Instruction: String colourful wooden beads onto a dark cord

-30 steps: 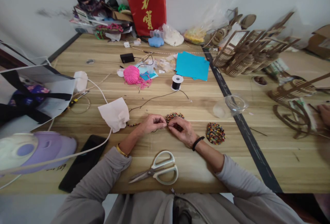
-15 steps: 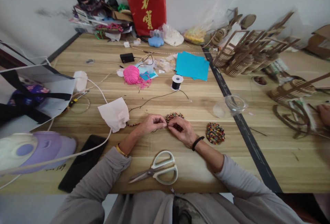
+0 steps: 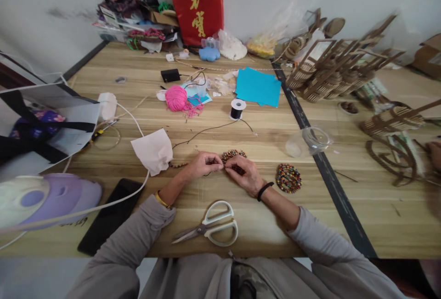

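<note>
My left hand (image 3: pixel 206 165) is closed in a pinch, its fingertips almost touching those of my right hand (image 3: pixel 243 174), which pinches too. Something small and dark, perhaps cord, lies between the fingertips, too small to make out. Multicoloured beads (image 3: pixel 233 154) are heaped just behind and partly under my right hand. A short strand of beads (image 3: pixel 179 165) runs from the white paper (image 3: pixel 154 152) toward my left hand. Right of my right hand lies a coiled bead strand (image 3: pixel 288 178). A black cord spool (image 3: pixel 237 110) stands behind my hands, its cord trailing left.
White-handled scissors (image 3: pixel 219 223) lie near the front edge. A black phone (image 3: pixel 110 216) and a purple device (image 3: pixel 65 200) are at left. Farther back are pink yarn (image 3: pixel 176 98) and blue sheets (image 3: pixel 257 87). Woven baskets (image 3: pixel 324 76) stand right; another person's hand (image 3: pixel 434 152) shows at the edge.
The camera view has shifted very slightly. My hands keep nearly the same pinching pose; the other person's hand at the right edge has moved slightly.
</note>
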A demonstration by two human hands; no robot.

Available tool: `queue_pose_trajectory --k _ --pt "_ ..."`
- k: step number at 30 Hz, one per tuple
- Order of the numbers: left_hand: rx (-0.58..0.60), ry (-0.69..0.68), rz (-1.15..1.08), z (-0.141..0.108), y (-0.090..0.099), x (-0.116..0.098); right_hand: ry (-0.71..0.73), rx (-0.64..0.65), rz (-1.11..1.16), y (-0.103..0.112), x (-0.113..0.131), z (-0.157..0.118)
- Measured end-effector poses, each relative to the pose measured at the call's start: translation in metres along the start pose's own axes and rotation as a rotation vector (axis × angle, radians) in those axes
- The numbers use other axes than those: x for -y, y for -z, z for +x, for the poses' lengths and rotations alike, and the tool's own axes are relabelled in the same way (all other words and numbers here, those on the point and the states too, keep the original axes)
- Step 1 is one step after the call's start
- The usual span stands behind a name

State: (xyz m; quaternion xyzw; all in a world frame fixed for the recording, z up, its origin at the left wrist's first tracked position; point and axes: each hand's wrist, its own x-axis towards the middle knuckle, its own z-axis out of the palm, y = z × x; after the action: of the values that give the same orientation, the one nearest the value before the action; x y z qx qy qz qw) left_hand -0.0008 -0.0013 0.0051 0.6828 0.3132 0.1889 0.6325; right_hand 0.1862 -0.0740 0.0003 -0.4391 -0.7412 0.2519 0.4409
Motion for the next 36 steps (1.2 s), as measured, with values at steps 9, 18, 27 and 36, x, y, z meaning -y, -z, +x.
queue_pose_trajectory --k 9,18,27,36 --pt "-0.003 -0.012 0.01 -0.0008 0.0012 0.0018 -0.005 -0.008 0.02 0.0002 0.0023 0.0017" --pt "-0.022 0.012 0.007 -0.0021 0.0021 -0.0022 -0.033 -0.006 0.011 -0.0005 0.0013 0.0007" --pt "-0.025 -0.001 -0.001 -0.0005 0.0013 0.0004 -0.049 -0.017 0.015 -0.0005 0.002 0.0004" --pt "-0.022 0.007 0.015 -0.0019 0.0001 -0.0032 -0.043 -0.009 0.019 -0.0005 0.0013 0.0006"
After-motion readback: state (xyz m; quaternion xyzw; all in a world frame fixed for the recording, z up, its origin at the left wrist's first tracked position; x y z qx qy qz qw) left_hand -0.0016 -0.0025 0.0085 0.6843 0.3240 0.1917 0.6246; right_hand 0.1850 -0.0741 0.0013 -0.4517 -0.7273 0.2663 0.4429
